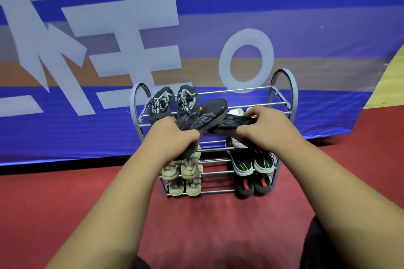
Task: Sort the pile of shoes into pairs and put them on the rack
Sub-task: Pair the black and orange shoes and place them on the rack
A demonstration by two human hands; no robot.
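A grey metal shoe rack (284, 94) stands on the red floor against a blue banner. My left hand (172, 137) grips the heel of a black sneaker with orange marks (203, 113), held over the top shelf. My right hand (264, 126) grips a second matching black sneaker (231, 122), its toe crossing under the first. A dark pair with grey soles (172, 102) leans upright at the top left. Lower shelves hold beige pairs (185, 170) on the left, and black-and-green shoes (251, 164) and black-and-red shoes (251, 185) on the right.
A white shoe (236, 112) peeks out behind my right hand on the top shelf. The banner (87, 116) hangs right behind the rack. Red carpet (196, 225) spreads in front; a yellow wooden floor strip (389, 76) shows at the far right. My dark trouser knee (323, 247) is at the bottom.
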